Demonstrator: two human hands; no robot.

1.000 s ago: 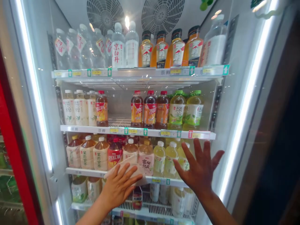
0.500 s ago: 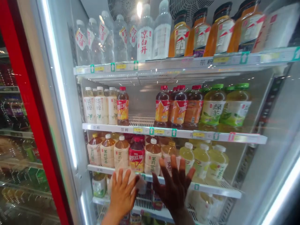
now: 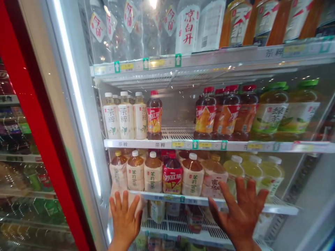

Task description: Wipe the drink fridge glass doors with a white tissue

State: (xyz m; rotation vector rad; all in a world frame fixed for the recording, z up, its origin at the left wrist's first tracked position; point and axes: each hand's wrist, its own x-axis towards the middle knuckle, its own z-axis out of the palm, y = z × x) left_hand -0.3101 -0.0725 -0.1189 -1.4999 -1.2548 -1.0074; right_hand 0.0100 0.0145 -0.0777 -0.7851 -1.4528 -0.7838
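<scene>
My left hand (image 3: pixel 125 218) is raised at the lower left, fingers spread and flat. Behind its fingers shows a pale thin sheet (image 3: pixel 138 203), like a tissue or cloth; how far it is gripped I cannot tell. My right hand (image 3: pixel 239 212) is up at the lower right, fingers apart, with nothing seen in it. Both hands are in front of a lit drinks cooler. Nearest to them are a red-labelled tea bottle (image 3: pixel 172 176), a white-capped tea bottle (image 3: pixel 193 177) and pale yellow-green bottles (image 3: pixel 234 169). Light specks over the view look like reflections on glass.
Above stands a shelf (image 3: pixel 146 144) with white-labelled bottles (image 3: pixel 124 118), red-capped tea bottles (image 3: pixel 205 113) and green-capped bottles (image 3: pixel 272 113). The top shelf (image 3: pixel 199 57) carries clear water bottles (image 3: pixel 187 28). A red frame (image 3: pixel 34 129) and a bright light strip (image 3: pixel 75 94) run along the left.
My hands have moved apart: the left one to the left with the pale sheet, the right one to the right. The view has moved closer to the shelves.
</scene>
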